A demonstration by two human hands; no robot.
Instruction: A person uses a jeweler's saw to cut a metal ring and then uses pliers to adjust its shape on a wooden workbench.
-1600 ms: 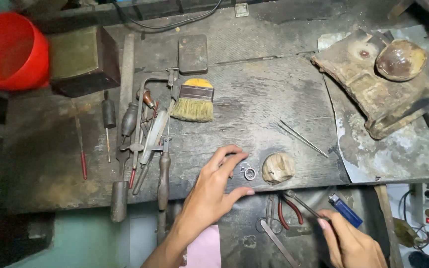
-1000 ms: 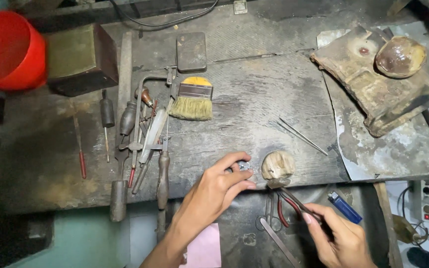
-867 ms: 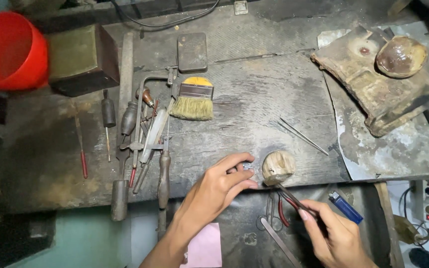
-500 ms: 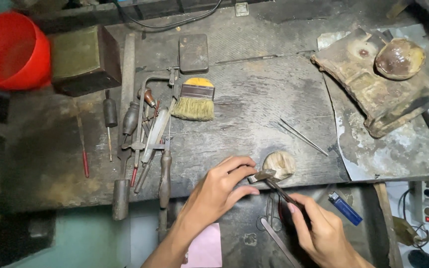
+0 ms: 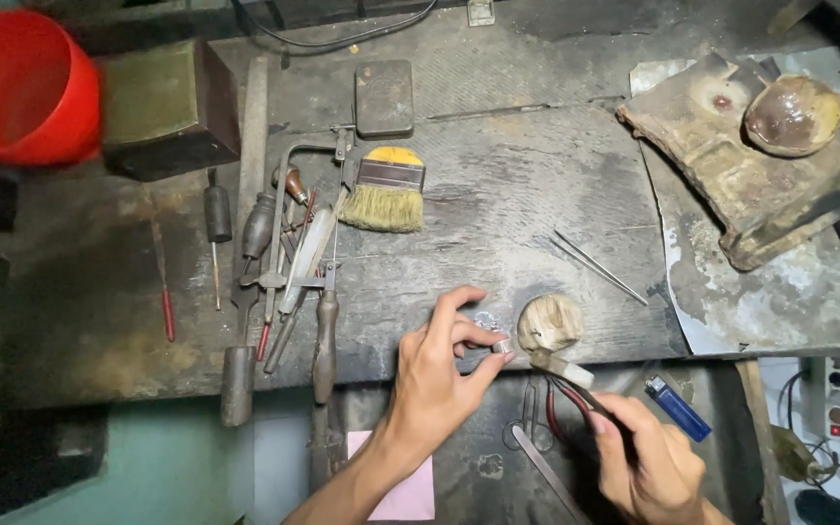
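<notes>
We grip slim metal pliers in our right hand, their tips by the small silver ring pinched in our left hand at the worn tabletop edge, beside a pale round lump, with a yellow-backed bristle brush farther off.

Bare worn wood lies open across the middle of the dark workbench, between the yellow-backed bristle brush and the thin steel tweezers. Left of it, a crowded row of wooden-handled files and saws blocks passage; the rusty metal slab fills the right.
</notes>
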